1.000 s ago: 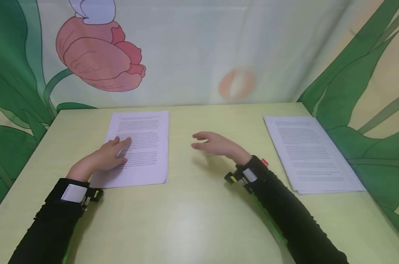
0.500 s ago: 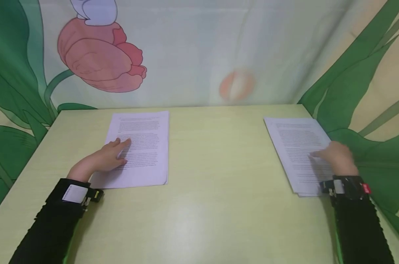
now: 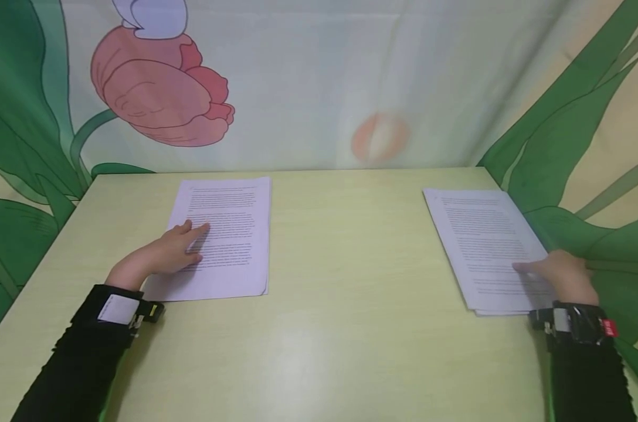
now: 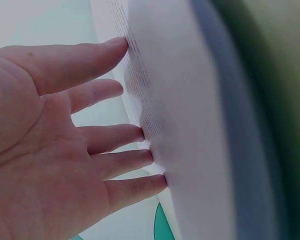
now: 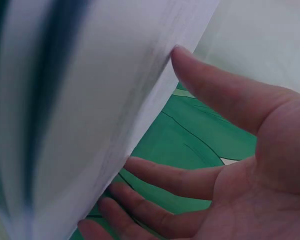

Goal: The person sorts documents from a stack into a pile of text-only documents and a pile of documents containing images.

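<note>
My left hand [image 3: 175, 249] rests with fingers spread on a stack of printed sheets [image 3: 234, 275] at the table's left. In the left wrist view, the thumb [image 4: 107, 52] and fingertips meet the printed page [image 4: 185, 150]. My right hand [image 3: 567, 275] is at the lower right edge of a second stack of printed sheets [image 3: 474, 234]. In the right wrist view, its thumb [image 5: 190, 65] touches the top page [image 5: 90, 115], while the fingers [image 5: 175, 180] extend to the stack's side edge, the lower ones partly behind it. Both stacks lie flat.
The pale wooden table [image 3: 345, 281] stretches between the two stacks. Behind it hangs a white curtain [image 3: 308, 88] printed with a pink flower [image 3: 160, 88] and green leaves. The right stack lies along the table's right edge.
My right hand has swung from above the table's middle to the right stack, then slid slightly down along its right edge. My left hand and both stacks have stayed in place.
</note>
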A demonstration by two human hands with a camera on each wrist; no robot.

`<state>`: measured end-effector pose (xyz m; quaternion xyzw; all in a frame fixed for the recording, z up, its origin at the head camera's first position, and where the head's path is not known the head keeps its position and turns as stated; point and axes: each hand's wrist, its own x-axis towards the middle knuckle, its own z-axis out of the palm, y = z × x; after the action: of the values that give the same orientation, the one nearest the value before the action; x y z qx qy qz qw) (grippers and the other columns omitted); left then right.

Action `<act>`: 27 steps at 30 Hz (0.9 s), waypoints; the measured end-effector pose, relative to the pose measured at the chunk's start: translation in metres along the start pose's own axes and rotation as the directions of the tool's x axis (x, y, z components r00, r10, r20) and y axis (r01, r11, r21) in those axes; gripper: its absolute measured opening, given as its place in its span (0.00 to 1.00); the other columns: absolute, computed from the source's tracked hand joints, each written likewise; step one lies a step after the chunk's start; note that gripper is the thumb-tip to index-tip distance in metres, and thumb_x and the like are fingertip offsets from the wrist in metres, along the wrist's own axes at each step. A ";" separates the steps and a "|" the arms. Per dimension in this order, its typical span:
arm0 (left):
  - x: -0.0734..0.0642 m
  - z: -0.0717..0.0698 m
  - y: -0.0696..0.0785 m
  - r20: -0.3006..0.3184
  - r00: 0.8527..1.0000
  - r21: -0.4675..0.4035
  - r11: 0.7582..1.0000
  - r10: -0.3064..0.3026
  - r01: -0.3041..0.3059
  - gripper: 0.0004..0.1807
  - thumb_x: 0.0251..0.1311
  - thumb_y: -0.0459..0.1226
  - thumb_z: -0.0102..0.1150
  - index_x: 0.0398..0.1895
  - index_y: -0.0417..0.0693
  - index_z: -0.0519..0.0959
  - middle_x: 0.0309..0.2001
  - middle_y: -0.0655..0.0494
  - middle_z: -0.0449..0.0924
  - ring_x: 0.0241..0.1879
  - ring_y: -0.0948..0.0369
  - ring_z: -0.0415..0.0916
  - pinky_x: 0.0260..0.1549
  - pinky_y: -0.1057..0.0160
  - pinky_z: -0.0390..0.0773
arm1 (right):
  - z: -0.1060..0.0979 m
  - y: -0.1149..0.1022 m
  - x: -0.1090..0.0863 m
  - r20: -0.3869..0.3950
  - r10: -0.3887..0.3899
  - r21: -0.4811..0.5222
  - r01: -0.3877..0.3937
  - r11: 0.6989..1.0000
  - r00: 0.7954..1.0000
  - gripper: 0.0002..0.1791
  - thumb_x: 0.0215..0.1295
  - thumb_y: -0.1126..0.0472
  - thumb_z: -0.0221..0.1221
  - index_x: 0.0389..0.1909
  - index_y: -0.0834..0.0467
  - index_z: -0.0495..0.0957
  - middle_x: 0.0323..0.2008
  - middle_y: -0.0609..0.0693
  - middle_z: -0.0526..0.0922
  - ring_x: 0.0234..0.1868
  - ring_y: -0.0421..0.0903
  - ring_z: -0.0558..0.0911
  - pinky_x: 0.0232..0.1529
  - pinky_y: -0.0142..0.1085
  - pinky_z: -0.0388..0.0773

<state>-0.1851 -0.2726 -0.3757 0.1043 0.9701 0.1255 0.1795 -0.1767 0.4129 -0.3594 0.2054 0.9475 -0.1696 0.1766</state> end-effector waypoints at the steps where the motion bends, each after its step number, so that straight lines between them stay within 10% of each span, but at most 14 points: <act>1: 0.000 0.000 0.000 0.000 1.000 -0.001 1.000 0.000 0.000 0.37 0.64 0.40 0.54 0.72 0.38 0.52 0.69 0.21 0.41 0.66 0.26 0.42 0.60 0.29 0.51 | 0.000 0.000 0.001 0.002 0.001 -0.007 -0.001 1.000 1.000 0.54 0.55 0.38 0.61 0.53 0.88 0.59 0.43 0.81 0.64 0.40 0.69 0.65 0.35 0.54 0.68; 11: 0.000 0.001 0.000 0.002 1.000 -0.020 1.000 -0.004 0.004 0.37 0.64 0.39 0.54 0.73 0.39 0.51 0.69 0.21 0.40 0.66 0.26 0.41 0.59 0.29 0.51 | -0.003 0.014 0.007 0.059 0.019 0.019 -0.021 1.000 0.998 0.54 0.57 0.35 0.58 0.53 0.87 0.57 0.42 0.78 0.68 0.39 0.65 0.71 0.32 0.50 0.73; 27: 0.000 0.002 0.001 0.003 1.000 -0.031 0.999 -0.008 0.008 0.37 0.65 0.39 0.52 0.74 0.41 0.49 0.70 0.22 0.39 0.67 0.26 0.39 0.60 0.29 0.49 | 0.002 0.014 0.008 -0.134 -0.159 0.059 0.168 0.984 0.978 0.38 0.56 0.56 0.63 0.54 0.83 0.60 0.49 0.81 0.67 0.42 0.70 0.69 0.36 0.55 0.68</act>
<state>-0.1847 -0.2714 -0.3772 0.0978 0.9683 0.1395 0.1829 -0.1769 0.4270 -0.3685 0.1436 0.9640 -0.2032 0.0934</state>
